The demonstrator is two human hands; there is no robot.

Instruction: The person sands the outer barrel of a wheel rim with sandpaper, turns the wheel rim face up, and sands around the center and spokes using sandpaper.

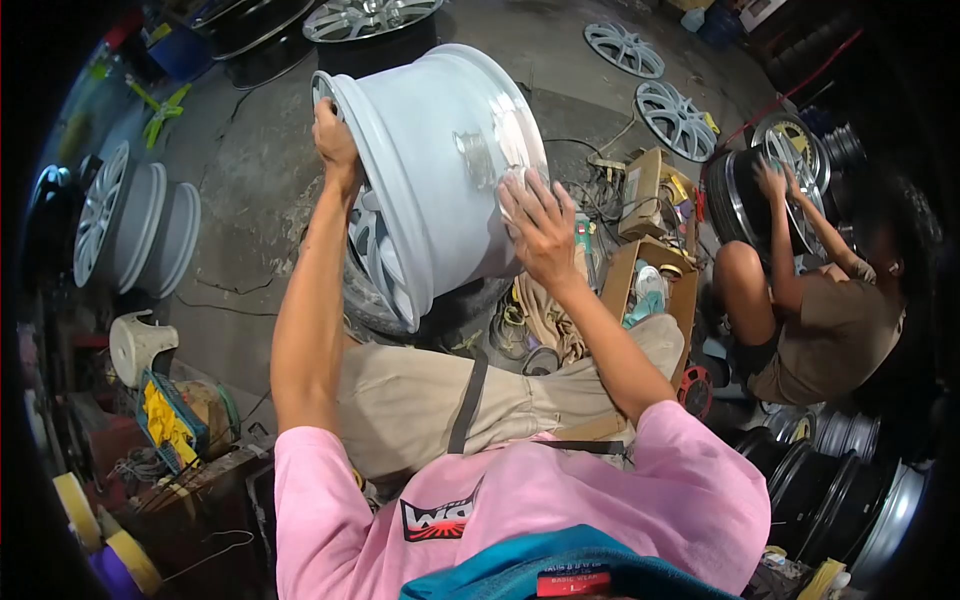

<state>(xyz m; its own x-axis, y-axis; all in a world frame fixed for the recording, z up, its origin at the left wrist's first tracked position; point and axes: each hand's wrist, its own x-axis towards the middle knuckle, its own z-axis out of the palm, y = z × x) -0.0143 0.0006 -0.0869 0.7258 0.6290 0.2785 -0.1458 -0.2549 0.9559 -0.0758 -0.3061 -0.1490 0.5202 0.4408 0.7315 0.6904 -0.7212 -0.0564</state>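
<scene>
Pink T-shirt along the bottom, pale grey wheel rim above

The shirt spans the lower middle of the frame. Tilted on its side at upper centre is the wheel rim, with a dark tyre showing just beneath it. Beige trousers stretch across the middle. At the right of the frame a co-worker in a brown top sits low, both hands at another wheel. Between the two people, right of centre, stands an open cardboard box.

The right hand lies against the rim's outer barrel, its fingers bent (something white is at their tips; I cannot tell whether they grasp it). At upper left of centre, the left hand grasps the rim's edge with curled fingers. Smallest is a white patch on the barrel, just above the right hand.
</scene>
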